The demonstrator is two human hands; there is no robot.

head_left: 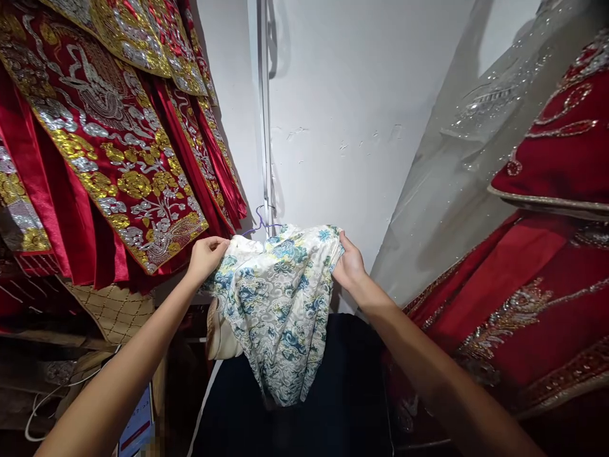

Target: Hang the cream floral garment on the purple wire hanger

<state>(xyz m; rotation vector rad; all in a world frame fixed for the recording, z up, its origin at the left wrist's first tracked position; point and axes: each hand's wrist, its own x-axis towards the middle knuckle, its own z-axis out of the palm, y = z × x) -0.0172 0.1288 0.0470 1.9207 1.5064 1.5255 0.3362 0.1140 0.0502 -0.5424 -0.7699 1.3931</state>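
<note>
A white garment [280,311] with a blue, green and grey floral and cloud pattern hangs spread out in front of me. My left hand [207,257] pinches its upper left edge between thumb and fingers. At the upper right edge, my right hand [349,261] grips the cloth, its thumb in front and the other fingers partly hidden. Just behind the garment's top, a thin purple hanger [261,219] shows near a vertical metal pole [264,127]. Whether the hanger sits inside the garment I cannot tell.
Red garments with gold and silver embroidery [128,152] hang at left. A sheer sparkling dress [457,165] and a red beaded dress [547,266] hang at right. A dark surface [342,387] lies below. A lit phone screen [137,419] and white cable [35,419] are at lower left.
</note>
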